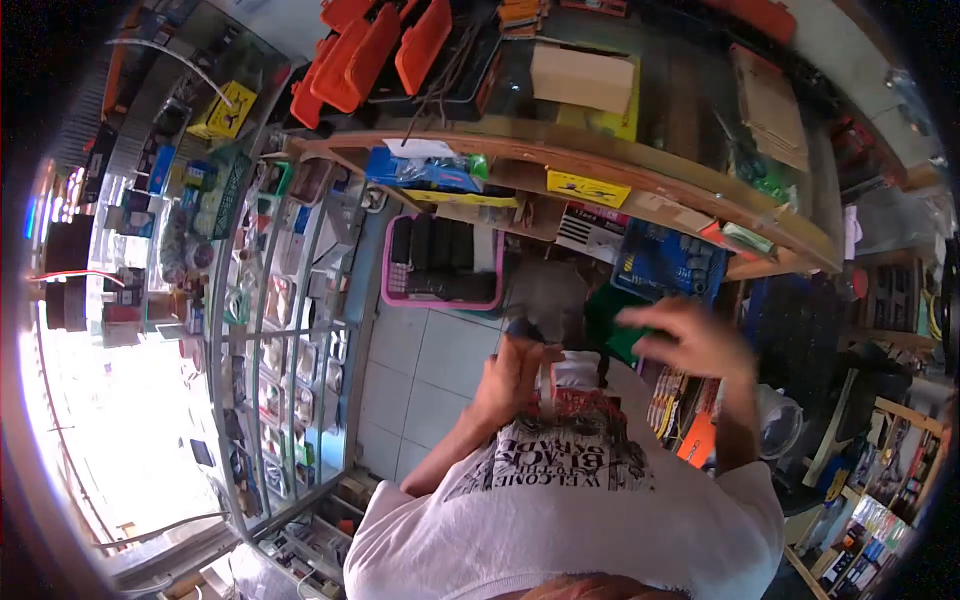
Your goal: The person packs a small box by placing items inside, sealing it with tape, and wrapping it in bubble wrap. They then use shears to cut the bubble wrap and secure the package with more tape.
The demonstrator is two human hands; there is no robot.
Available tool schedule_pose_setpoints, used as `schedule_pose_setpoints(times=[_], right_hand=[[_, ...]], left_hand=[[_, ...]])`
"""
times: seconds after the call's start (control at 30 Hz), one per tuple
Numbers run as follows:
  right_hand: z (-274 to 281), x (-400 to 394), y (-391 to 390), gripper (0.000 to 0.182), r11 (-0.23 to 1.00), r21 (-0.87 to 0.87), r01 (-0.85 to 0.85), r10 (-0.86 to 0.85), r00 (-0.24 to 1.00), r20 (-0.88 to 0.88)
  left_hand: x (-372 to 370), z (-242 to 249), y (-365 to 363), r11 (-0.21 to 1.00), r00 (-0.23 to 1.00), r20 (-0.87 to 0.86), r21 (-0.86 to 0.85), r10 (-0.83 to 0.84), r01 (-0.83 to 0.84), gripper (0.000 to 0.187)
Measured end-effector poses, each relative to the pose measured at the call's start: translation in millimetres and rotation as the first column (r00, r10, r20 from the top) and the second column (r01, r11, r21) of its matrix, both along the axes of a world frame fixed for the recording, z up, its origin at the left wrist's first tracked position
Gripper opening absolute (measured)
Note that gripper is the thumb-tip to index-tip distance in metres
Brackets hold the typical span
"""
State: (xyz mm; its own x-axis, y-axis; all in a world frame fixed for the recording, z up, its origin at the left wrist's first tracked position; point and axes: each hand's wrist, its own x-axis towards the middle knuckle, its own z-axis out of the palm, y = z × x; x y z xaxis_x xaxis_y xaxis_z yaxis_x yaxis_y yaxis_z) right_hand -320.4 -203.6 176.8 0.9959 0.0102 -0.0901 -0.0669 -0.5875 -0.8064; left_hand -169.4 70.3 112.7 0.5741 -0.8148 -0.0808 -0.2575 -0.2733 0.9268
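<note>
My left hand (516, 372) is closed in front of the printed white shirt (560, 450), its fingers wrapped round something dark that is mostly hidden. A pale strip hangs just beside it, near a white item (577, 368) at the shirt's lower edge. To the right, my right hand (690, 338) is raised and blurred by motion, with its fingers apart and nothing visible in them. Behind it lie a green thing (612, 322) and a blue pack (668, 262).
A pink basket (442, 302) holding black items stands on the tiled floor. Ahead runs a wood-edged glass counter (600, 162) with orange cases (370, 60) on top. A glass display case (290, 340) stands at left, and stocked shelves (880, 500) at right.
</note>
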Motion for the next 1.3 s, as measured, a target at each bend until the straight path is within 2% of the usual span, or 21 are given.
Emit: schedule_pose_setpoints(times=[0.07, 0.1, 0.13, 0.2, 0.3, 0.4, 0.5, 0.6, 0.63, 0.73, 0.83, 0.97, 1.03, 1.1, 1.17, 1.27, 1.3], right_hand=[[17.7, -7.3, -28.9, 0.036, 0.951, 0.0, 0.308, -0.304, 0.939, 0.16], [26.6, -10.6, -41.5, 0.035, 0.888, 0.074, 0.454, -0.46, 0.876, 0.143], [36.8, -11.6, -55.7, 0.034, 0.797, 0.138, 0.588, -0.603, 0.789, 0.117], [60.9, -4.8, -88.1, 0.033, 0.699, -0.195, 0.688, -0.625, 0.72, 0.302], [73.3, 12.9, -118.7, 0.031, 0.466, -0.351, 0.812, -0.74, 0.575, 0.349], [56.1, 21.9, -154.3, 0.031, 0.429, -0.557, 0.711, -0.683, 0.659, 0.316], [33.5, 33.7, -167.9, 0.033, 0.379, -0.683, 0.624, -0.624, 0.718, 0.309], [25.7, 44.8, -163.2, 0.031, 0.309, -0.697, 0.647, -0.61, 0.697, 0.377], [24.2, 47.5, -165.9, 0.031, 0.283, -0.701, 0.655, -0.62, 0.682, 0.388], [25.0, 50.0, -170.9, 0.03, 0.317, -0.693, 0.647, -0.627, 0.692, 0.359], [20.8, 43.7, -176.9, 0.03, 0.385, -0.592, 0.708, -0.696, 0.644, 0.317], [30.2, 32.1, -173.5, 0.039, 0.418, -0.608, 0.675, -0.766, 0.621, 0.163], [27.6, 34.2, -175.1, 0.041, 0.397, -0.692, 0.603, -0.711, 0.679, 0.183], [25.2, 37.7, -177.5, 0.044, 0.375, -0.751, 0.544, -0.673, 0.716, 0.183], [24.2, 43.1, -178.8, 0.047, 0.364, -0.789, 0.495, -0.648, 0.743, 0.167], [28.4, 49.8, -174.3, 0.053, 0.381, -0.783, 0.492, -0.683, 0.72, 0.12], [27.5, 45.7, -178.3, 0.053, 0.38, -0.779, 0.5, -0.636, 0.752, 0.172]], left_hand=[[0.2, -1.8, 1.8, 0.999, 1.0, -0.005, -0.037, -0.026, 0.025, 0.012], [-0.7, -0.1, 0.2, 0.993, 1.0, 0.023, -0.12, -0.005, 0.008, 0.013], [1.7, -1.9, 1.4, 0.996, 1.0, -0.007, -0.092, 0.003, -0.003, 0.013], [6.8, -4.7, 3.7, 0.999, 0.998, -0.062, -0.041, 0.016, -0.019, 0.014], [16.9, -6.6, 4.3, 0.998, 0.998, -0.027, -0.024, 0.056, -0.056, 0.014], [26.3, -6.3, 4.1, 0.998, 0.993, -0.111, -0.052, 0.034, -0.04, 0.014], [49.0, -13.4, 10.6, 0.989, 0.981, -0.149, -0.092, -0.125, 0.113, 0.029], [64.7, -5.9, 11.1, 0.949, 0.959, -0.079, -0.184, -0.273, 0.255, 0.049], [72.9, -14.7, 13.7, 0.919, 0.926, -0.105, -0.201, -0.363, 0.338, 0.066], [80.9, -36.6, 4.6, 0.86, 0.891, -0.068, -0.305, -0.448, 0.409, 0.087], [89.1, -60.6, -4.0, 0.83, 0.846, -0.185, -0.382, -0.501, 0.407, 0.108], [101.3, -68.7, -15.6, 0.838, 0.839, -0.206, -0.352, -0.504, 0.417, 0.117], [110.0, -62.3, -24.4, 0.849, 0.849, -0.184, -0.311, -0.495, 0.427, 0.117], [121.4, -51.2, -44.3, 0.826, 0.854, -0.107, -0.343, -0.508, 0.448, 0.116], [132.6, -26.4, -68.7, 0.814, 0.855, -0.036, -0.328, -0.518, 0.48, 0.116], [143.1, 31.1, -104.1, 0.814, 0.846, 0.051, -0.249, -0.531, 0.525, 0.117], [144.2, 47.0, -112.8, 0.817, 0.846, 0.071, -0.23, -0.528, 0.529, 0.117]])
